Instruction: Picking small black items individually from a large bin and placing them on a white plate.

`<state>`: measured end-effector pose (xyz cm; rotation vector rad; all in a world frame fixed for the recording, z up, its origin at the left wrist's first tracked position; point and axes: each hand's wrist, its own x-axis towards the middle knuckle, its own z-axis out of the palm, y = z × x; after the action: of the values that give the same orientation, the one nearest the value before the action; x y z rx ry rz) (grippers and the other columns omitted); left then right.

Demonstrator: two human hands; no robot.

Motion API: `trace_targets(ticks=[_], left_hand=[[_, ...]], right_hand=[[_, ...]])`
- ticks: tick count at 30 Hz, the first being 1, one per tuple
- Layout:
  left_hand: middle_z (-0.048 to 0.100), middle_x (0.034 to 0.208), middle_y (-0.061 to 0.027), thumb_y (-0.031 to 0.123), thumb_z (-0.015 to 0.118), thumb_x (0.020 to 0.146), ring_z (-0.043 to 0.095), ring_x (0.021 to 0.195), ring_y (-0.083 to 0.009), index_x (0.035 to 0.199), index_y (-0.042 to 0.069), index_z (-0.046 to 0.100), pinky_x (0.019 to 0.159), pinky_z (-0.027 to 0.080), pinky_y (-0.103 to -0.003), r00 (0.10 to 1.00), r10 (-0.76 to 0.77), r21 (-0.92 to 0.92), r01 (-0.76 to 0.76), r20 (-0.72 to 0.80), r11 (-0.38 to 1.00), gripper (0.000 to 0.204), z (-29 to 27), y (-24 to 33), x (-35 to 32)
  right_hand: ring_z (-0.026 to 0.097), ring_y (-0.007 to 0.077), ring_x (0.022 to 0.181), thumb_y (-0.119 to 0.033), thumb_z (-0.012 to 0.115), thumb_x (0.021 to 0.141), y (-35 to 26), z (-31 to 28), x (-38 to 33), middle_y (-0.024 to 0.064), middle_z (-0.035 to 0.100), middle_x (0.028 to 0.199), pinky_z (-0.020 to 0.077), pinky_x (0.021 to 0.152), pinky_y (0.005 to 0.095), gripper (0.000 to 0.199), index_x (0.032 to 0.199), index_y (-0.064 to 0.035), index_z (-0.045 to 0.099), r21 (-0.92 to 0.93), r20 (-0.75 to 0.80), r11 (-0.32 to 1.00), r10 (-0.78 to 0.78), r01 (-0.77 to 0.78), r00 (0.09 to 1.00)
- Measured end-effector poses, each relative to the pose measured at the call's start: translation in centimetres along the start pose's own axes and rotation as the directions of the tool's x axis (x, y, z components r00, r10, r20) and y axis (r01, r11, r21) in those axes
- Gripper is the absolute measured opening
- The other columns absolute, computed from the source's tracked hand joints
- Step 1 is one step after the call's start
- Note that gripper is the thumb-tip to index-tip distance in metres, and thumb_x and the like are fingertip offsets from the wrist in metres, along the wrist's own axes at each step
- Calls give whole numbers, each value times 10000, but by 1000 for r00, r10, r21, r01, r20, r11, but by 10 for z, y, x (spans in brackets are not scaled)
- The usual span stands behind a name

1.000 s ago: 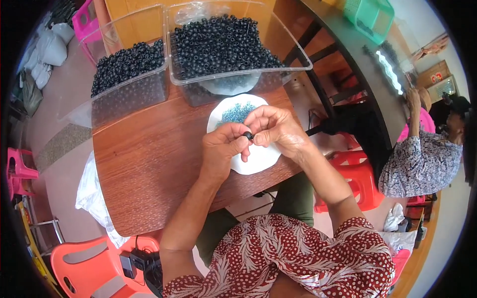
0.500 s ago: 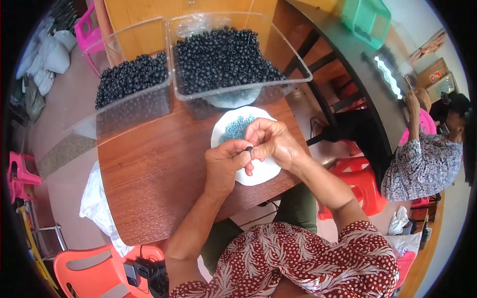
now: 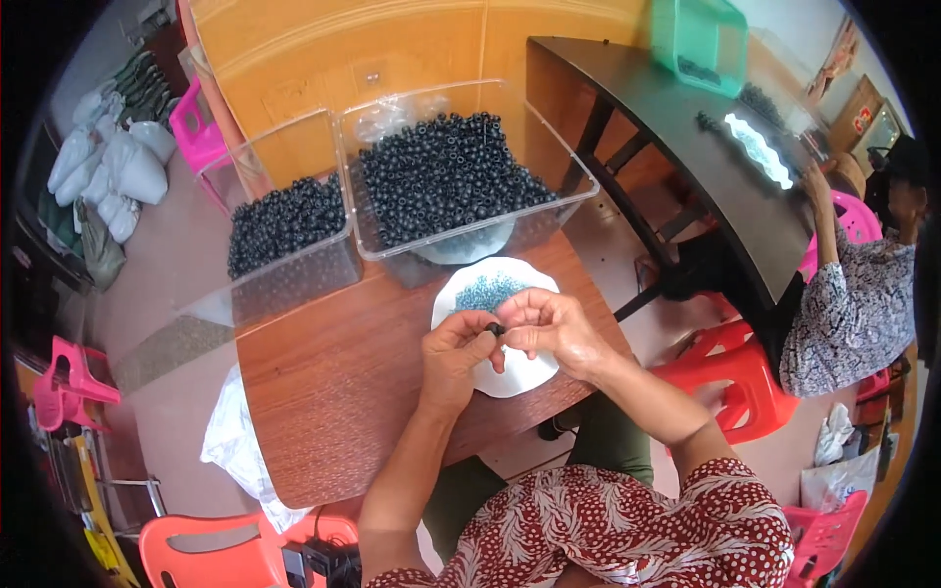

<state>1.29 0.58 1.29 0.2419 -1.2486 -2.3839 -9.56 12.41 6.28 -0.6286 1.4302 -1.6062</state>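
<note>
2 hands of mine meet over the round white plate [image 3: 510,377] near the right edge of the brown wooden table [image 3: 343,382]. My left hand [image 3: 453,355] and my right hand [image 3: 554,328] both pinch 1 small black bead [image 3: 496,330] between thumb and fingertips, fingers closed tight on it just above the plate. A small heap of tiny teal beads [image 3: 487,291] lies on the plate's far part. Just beyond stand 2 clear plastic tubs of black beads: the larger tub [image 3: 461,181] touches the plate's far rim, the smaller tub [image 3: 284,225] to its left. At far right another person [image 3: 853,294] sits at a dark table [image 3: 686,127].
</note>
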Motion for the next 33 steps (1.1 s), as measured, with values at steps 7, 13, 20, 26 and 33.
trace_targets(ticks=[7,13,20,26,33], left_hand=[[582,746,-119,-3,584,767,554,551,-161,917,-47,549,518,471,-277,944,318,140,-304,-87,942,160,7,72,-5],[558,732,-95,-13,604,752,528,541,-146,913,-49,542,487,448,-250,815,531,509,-363,-232,780,176,-6,156,19],[545,789,-63,-10,608,720,536,638,-137,999,-8,544,567,454,-250,740,647,955,-22,-183,294,286,-90,187,71],[529,964,-76,-3,584,739,528,782,-147,1069,-1,526,717,437,-281,550,829,981,-193,103,6,336,-26,155,47],[572,807,-61,21,595,751,549,677,-139,910,24,572,621,454,-269,909,417,871,-200,-7,450,160,13,60,0]], right_hand=[[536,69,639,-68,628,774,-13,-24,-18,56,614,786,415,521,183,190,942,4,577,-74,-24,997,-35,33,999],[524,67,569,-57,614,785,-23,-35,-21,64,617,711,405,501,177,101,865,3,608,-121,-34,991,-60,56,998],[530,70,583,-43,606,787,-47,-30,-16,62,614,715,407,506,178,98,872,4,603,-148,-8,979,-145,142,989],[524,67,592,-67,612,784,-73,-31,7,50,608,708,401,508,184,104,864,-3,595,-262,-30,931,-271,254,962],[509,65,577,-61,604,741,-111,-25,104,34,602,686,388,481,192,89,813,-8,610,-471,50,836,-292,281,955]])
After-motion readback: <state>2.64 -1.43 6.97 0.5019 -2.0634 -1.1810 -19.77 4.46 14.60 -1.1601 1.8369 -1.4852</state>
